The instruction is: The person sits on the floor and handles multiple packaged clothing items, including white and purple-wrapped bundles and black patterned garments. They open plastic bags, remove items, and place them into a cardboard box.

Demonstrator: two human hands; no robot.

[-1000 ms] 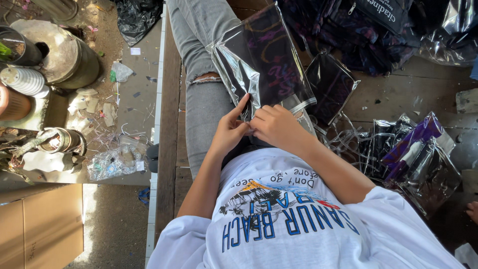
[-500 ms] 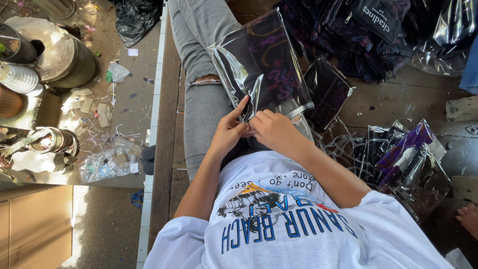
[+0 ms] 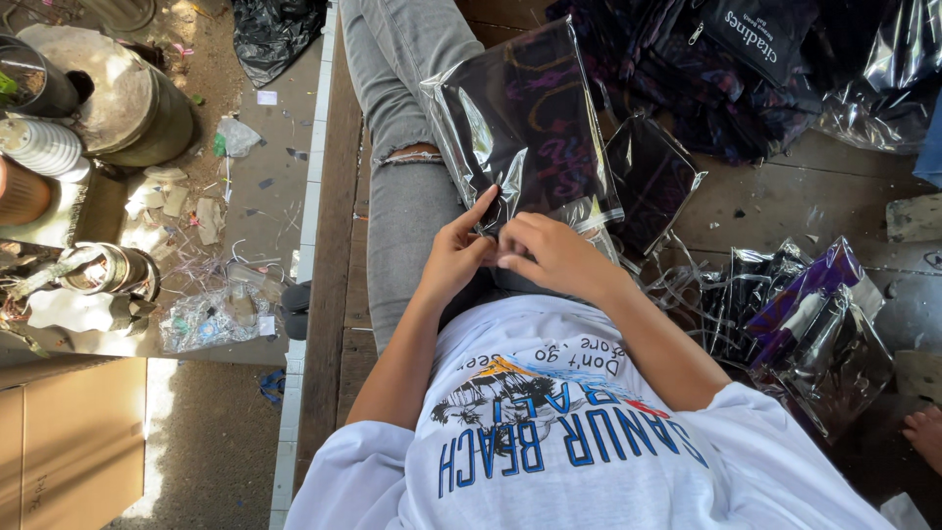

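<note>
**Both hands meet at the mouth of a clear garment bag**

A person sitting on a wooden platform (image 3: pixel 814 196) holds a clear plastic bag (image 3: pixel 525 128) with a dark folded garment inside, laid flat along the thigh of grey ripped jeans (image 3: pixel 407 186), a support that seems to keep the slippery film steady. The left hand (image 3: pixel 456 257) pinches the bag's near edge, index finger stretched up along the film and the other fingers curled in. The right hand (image 3: pixel 549 253) has its fingers bent close together on the same edge, apparently pressing the flap; what lies under the fingertips is covered by the hand itself. A second bagged dark piece (image 3: pixel 653 182) lies just beside the first, partly beneath it. Loose empty bags with purple strips (image 3: pixel 805 314) sit near the right arm, within easy reach, and a heap of dark fabric (image 3: pixel 706 79) lies beyond the knees. Below the platform's edge, on dusty ground, stand pots (image 3: pixel 118 93), a cardboard box (image 3: pixel 69 442) and scraps. The garment's kind is unclear through the glare. A bare foot (image 3: pixel 922 432) at the right edge is cut off; whose it is cannot be told.
</note>
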